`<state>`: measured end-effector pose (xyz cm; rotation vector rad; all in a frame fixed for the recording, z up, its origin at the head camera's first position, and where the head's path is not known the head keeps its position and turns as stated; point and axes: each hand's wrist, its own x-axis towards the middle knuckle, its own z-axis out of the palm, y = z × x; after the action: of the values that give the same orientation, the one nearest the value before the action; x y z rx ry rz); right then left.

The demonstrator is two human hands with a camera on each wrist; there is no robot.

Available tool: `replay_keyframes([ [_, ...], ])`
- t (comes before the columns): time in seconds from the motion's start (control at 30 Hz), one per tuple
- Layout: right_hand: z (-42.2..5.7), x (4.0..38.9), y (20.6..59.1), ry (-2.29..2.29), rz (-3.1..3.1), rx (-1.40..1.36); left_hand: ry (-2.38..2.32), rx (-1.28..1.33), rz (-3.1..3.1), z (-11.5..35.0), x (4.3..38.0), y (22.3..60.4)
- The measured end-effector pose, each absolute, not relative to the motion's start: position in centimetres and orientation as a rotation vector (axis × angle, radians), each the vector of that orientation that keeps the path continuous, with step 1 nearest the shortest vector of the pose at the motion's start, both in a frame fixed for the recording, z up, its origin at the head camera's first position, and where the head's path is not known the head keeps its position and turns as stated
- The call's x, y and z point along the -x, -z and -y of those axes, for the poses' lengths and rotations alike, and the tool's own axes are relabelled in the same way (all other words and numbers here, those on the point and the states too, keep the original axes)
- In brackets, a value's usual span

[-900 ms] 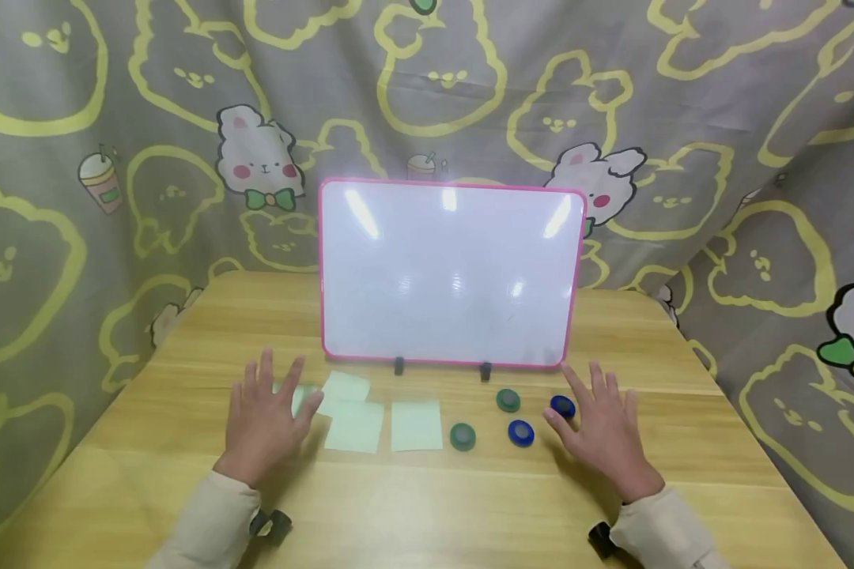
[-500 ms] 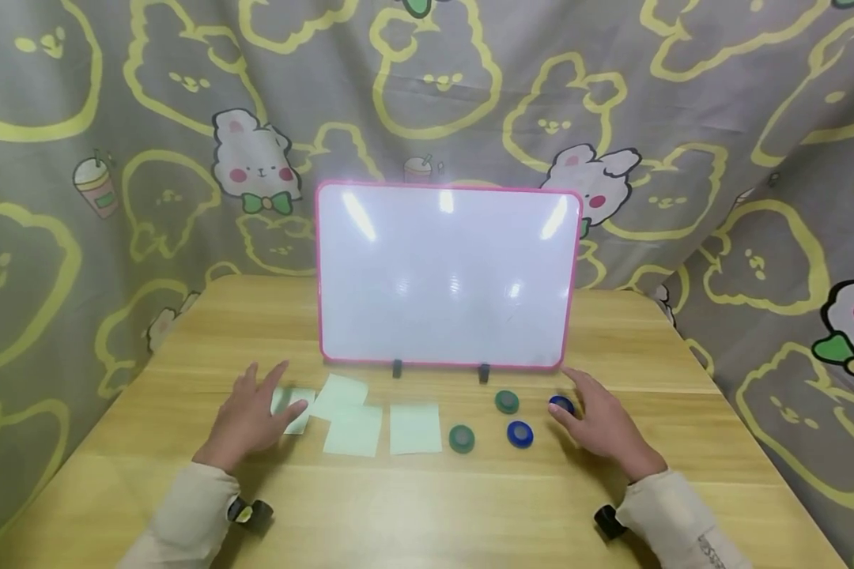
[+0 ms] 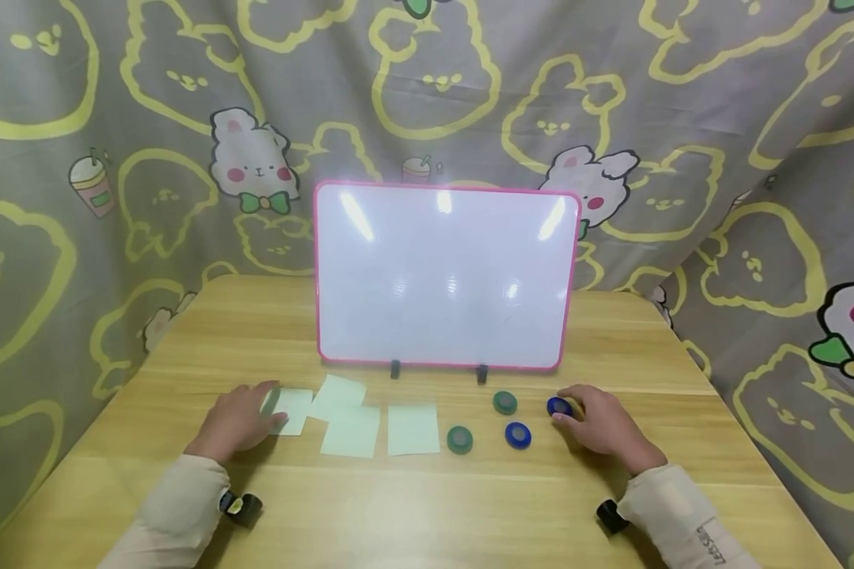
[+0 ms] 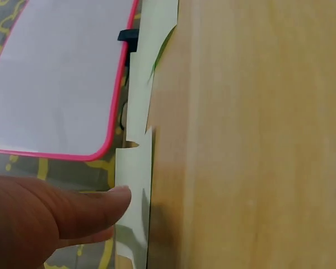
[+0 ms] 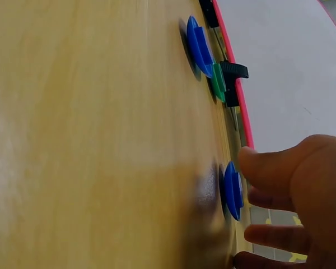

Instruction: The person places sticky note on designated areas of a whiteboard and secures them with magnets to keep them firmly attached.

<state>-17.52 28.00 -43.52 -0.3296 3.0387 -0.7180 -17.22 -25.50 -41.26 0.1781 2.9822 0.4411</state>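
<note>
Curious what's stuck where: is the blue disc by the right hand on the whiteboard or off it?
Off: the head view shows the blue disc down at the tabletop, in front of the whiteboard.

Curtained-off workspace; cartoon-print cloth (image 3: 441, 118), wooden table (image 3: 413, 510)

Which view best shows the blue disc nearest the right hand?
Right wrist: the blue disc appears larger, side-on, beside the right hand. The head view shows its top, smaller, partly behind the hand; the left wrist view omits it.

head: above, forward-down, farther | left wrist, right wrist: low, close, sideways-tilted | all share whiteboard (image 3: 444, 276)
</note>
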Motion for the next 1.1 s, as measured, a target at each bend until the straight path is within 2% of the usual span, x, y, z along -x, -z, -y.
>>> replay_keyframes([
  [0.47, -27.9, 17.6, 43.7, 0.623, -3.055, 0.385, -0.553, -0.066, -2.966, 25.7, 17.3, 41.8],
  [1.1, -27.7, 17.5, 43.5, 0.629, -3.042, 0.311, -0.568, -0.118, -2.979, 25.7, 17.3, 42.4],
])
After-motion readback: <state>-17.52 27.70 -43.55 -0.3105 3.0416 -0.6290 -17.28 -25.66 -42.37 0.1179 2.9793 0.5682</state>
